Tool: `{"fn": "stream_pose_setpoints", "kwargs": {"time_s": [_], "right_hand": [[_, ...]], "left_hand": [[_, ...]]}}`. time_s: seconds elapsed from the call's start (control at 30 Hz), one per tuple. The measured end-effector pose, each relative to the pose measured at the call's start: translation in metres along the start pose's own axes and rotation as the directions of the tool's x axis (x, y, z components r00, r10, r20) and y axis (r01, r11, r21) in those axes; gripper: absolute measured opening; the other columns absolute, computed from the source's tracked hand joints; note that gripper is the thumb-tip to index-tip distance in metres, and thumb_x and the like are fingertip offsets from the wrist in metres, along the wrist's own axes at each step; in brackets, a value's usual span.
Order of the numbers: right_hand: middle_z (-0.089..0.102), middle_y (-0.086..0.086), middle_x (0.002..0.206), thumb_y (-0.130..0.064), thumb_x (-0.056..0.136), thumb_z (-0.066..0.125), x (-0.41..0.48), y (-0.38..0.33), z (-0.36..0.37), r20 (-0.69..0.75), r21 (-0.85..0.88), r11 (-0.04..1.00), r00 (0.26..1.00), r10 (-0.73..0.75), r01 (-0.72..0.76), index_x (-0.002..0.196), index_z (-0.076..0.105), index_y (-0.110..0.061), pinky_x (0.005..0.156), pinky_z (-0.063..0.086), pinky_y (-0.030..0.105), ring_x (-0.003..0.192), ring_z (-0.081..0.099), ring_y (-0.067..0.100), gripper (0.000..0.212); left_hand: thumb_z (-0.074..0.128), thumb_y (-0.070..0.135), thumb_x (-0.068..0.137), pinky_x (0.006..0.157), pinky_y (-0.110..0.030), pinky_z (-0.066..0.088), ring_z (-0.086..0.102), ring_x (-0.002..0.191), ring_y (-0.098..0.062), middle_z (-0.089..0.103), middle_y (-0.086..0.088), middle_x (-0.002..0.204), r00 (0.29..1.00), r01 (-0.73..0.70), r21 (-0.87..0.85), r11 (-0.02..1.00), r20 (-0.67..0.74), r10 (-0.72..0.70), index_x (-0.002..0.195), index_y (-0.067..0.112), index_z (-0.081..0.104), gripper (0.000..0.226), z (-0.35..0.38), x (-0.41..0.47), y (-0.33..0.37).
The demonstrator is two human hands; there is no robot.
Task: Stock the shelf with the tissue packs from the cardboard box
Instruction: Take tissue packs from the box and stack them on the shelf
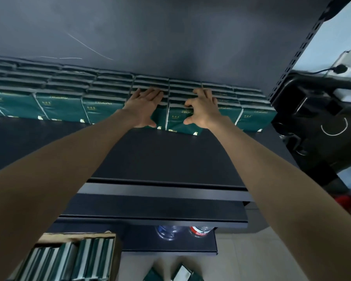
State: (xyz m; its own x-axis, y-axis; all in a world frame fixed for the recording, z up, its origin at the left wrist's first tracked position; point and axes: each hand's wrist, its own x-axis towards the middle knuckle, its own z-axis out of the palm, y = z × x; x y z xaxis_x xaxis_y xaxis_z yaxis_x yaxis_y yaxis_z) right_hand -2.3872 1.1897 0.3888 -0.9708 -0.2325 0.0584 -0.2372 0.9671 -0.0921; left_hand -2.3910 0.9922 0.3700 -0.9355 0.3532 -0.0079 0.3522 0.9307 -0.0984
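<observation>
Left hand (pixel 144 105) lies flat, right hand (pixel 203 109) grips dark green tissue packs (pixel 178 122) on shelf (pixel 160 155).

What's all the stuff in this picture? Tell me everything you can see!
tissue packs on the shelf: many, dark green, stacked in a row along the back of the shelf
shelf: one, black, across the middle, with more boards below it
cardboard box: one, brown, bottom left
tissue packs in the box: several, green with white edges, standing side by side
loose packs: at least two, green, on the floor at the bottom middle
bottles: two, clear, one with a red label, under the lowest board
black device: one, black, right of the shelf; what it is cannot be told
left hand: one, flat on the shelf packs
right hand: one, fingers curled on a shelf pack
</observation>
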Motion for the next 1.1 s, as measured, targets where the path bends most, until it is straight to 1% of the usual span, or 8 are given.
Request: {"fn": "stream_pose_setpoints", "kwargs": {"time_s": [0.13, 0.2, 0.27, 0.33, 0.53, 0.77, 0.93, 1.1], "right_hand": [[0.034, 0.006, 0.141, -0.028, 0.074, 0.079, 0.005, 0.003, 0.007, -0.086, 0.015, 1.000, 0.996, -0.015, 0.017, 0.127, 0.048, -0.015, 0.108, 0.026, 0.039, 0.131, 0.028, 0.026, 0.063], [0.034, 0.006, 0.141, -0.028, 0.072, 0.081, 0.007, 0.004, 0.008, -0.106, -0.004, 1.000, 0.994, -0.028, 0.028, 0.133, 0.039, -0.012, 0.108, 0.027, 0.038, 0.130, 0.030, 0.027, 0.076], [0.023, 0.006, 0.153, -0.029, 0.072, 0.081, 0.008, 0.004, 0.009, -0.052, -0.043, 0.998, 0.997, -0.053, 0.051, 0.146, 0.024, -0.013, 0.114, 0.019, 0.041, 0.140, 0.022, 0.028, 0.095], [0.016, 0.003, 0.158, -0.030, 0.076, 0.078, 0.011, 0.004, 0.009, 0.010, -0.084, 0.994, 0.997, -0.074, 0.075, 0.151, 0.017, -0.016, 0.117, 0.011, 0.043, 0.145, 0.014, 0.025, 0.097], [0.018, 0.002, 0.158, -0.029, 0.081, 0.073, 0.017, 0.000, 0.008, 0.071, -0.139, 0.988, 0.996, -0.054, 0.063, 0.150, 0.021, -0.018, 0.117, 0.010, 0.046, 0.146, 0.014, 0.024, 0.087], [0.021, 0.006, 0.157, -0.029, 0.074, 0.079, 0.010, -0.015, -0.016, 0.134, -0.118, 0.993, 0.991, -0.012, 0.028, 0.150, 0.023, -0.017, 0.116, 0.015, 0.048, 0.144, 0.020, 0.028, 0.095], [0.037, 0.008, 0.151, -0.017, 0.076, 0.079, -0.006, -0.042, -0.057, 0.175, 0.120, 0.993, 0.984, -0.017, -0.004, 0.147, 0.031, -0.014, 0.110, 0.033, 0.038, 0.135, 0.039, 0.028, 0.086], [0.051, 0.010, 0.139, -0.018, 0.077, 0.079, -0.030, -0.093, -0.088, 0.213, 0.113, 0.993, 0.976, -0.044, 0.020, 0.140, 0.044, -0.012, 0.100, 0.042, 0.031, 0.123, 0.051, 0.026, 0.072]], "left_hand": [[0.064, 0.035, 0.088, 0.118, -0.040, 0.000, -0.005, 0.147, -0.021, -0.009, -0.006, 0.160, 1.000, 0.008, 0.021, 1.000, -0.008, -0.008, 0.151, 0.011, -0.006, 0.098, 0.008, 0.003, 0.001], [0.064, 0.034, 0.088, 0.118, -0.041, -0.001, -0.007, 0.147, -0.022, -0.010, -0.008, 0.159, 1.000, 0.007, 0.020, 1.000, -0.022, -0.006, 0.151, 0.011, -0.006, 0.097, 0.010, 0.003, 0.001], [0.063, 0.034, 0.089, 0.118, -0.041, -0.001, -0.008, 0.147, -0.023, -0.011, -0.010, 0.159, 1.000, 0.005, 0.019, 1.000, -0.028, -0.005, 0.151, 0.011, -0.006, 0.096, 0.012, 0.004, 0.000], [0.063, 0.035, 0.089, 0.119, -0.042, 0.001, -0.007, 0.147, -0.023, -0.010, -0.011, 0.159, 1.000, 0.000, 0.027, 1.000, -0.028, 0.000, 0.151, 0.011, -0.006, 0.096, 0.013, 0.006, -0.001], [0.063, 0.035, 0.089, 0.118, -0.041, 0.002, -0.005, 0.147, -0.023, -0.007, -0.010, 0.160, 1.000, 0.010, 0.026, 1.000, -0.018, -0.009, 0.151, 0.011, -0.005, 0.095, 0.010, 0.008, 0.001], [0.072, 0.039, 0.080, 0.118, -0.044, 0.002, 0.001, 0.147, -0.024, -0.002, -0.008, 0.160, 1.000, -0.008, 0.005, 1.000, 0.030, 0.008, 0.152, 0.013, 0.000, 0.105, -0.020, 0.000, -0.005], [0.078, 0.035, 0.075, 0.113, -0.043, 0.027, 0.028, 0.140, -0.031, 0.025, -0.011, 0.155, 1.000, -0.001, -0.169, 0.986, 0.022, 0.005, 0.151, 0.013, 0.018, 0.100, -0.059, -0.032, -0.025], [0.081, 0.035, 0.071, 0.105, -0.039, 0.039, 0.048, 0.125, -0.032, 0.049, -0.011, 0.140, 0.995, 0.051, -0.265, 0.963, 0.097, -0.026, 0.144, 0.011, 0.036, 0.089, -0.087, -0.083, -0.058]]}}
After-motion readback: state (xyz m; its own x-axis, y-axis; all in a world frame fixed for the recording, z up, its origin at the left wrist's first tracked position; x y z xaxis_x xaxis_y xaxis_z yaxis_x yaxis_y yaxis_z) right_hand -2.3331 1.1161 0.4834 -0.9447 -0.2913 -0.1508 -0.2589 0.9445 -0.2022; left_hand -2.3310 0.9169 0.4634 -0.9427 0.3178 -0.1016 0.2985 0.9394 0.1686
